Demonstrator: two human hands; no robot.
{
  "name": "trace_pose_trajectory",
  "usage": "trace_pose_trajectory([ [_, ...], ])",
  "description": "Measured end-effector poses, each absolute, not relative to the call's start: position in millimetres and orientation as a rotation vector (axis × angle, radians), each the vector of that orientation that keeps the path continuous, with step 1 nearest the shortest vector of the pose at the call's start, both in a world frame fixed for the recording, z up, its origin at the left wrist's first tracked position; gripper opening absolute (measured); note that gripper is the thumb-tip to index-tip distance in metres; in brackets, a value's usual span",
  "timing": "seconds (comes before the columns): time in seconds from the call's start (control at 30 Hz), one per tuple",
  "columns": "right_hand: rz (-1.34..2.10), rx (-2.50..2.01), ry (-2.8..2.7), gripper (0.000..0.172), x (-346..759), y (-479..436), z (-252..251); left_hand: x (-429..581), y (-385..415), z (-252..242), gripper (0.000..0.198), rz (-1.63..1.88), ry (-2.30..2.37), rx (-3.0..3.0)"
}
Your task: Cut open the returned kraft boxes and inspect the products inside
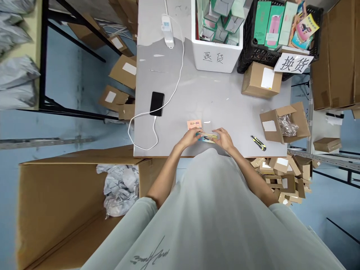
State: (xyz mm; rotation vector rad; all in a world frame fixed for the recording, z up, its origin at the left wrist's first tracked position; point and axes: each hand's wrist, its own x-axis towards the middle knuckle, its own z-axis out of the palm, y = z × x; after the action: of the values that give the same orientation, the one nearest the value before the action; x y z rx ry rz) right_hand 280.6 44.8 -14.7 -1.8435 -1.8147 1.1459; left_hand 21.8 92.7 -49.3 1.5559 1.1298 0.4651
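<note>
Near the front edge of the table, my left hand [192, 137] and my right hand [223, 139] hold a small colourful printed card [207, 137] between them. The fingers of each hand are closed on one end of it. Just beyond my left hand an orange printed card [194, 124] lies on the table, partly covered by that hand. To the right of my right hand rests a yellow and black box cutter [258, 143]. An opened cardboard box [271, 125] with crumpled clear plastic inside stands past the cutter.
A black phone [156, 104] with a white cable lies on the grey table [216, 90], left of a power strip [168, 32]. At the back stand a white bin [218, 56], a black crate [260, 56] of green boxes and a closed carton [257, 80]. A large carton [62, 202] stands lower left.
</note>
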Motion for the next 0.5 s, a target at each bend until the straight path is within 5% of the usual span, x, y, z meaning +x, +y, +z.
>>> trace_pose_trajectory([
  [0.1, 1.26, -1.787, -1.774, 0.024, 300, 39, -5, 46, 96, -31, 0.026, 0.532, 1.139, 1.6],
  [0.33, 1.405, -1.647, -0.941, 0.067, 328, 24, 10, 102, 80, -14, 0.052, 0.75, 1.391, 1.084],
  [0.5, 1.467, -1.515, -0.893, 0.071, 347, 11, 28, 135, 55, 5, 0.059, 0.829, 1.065, 0.941],
])
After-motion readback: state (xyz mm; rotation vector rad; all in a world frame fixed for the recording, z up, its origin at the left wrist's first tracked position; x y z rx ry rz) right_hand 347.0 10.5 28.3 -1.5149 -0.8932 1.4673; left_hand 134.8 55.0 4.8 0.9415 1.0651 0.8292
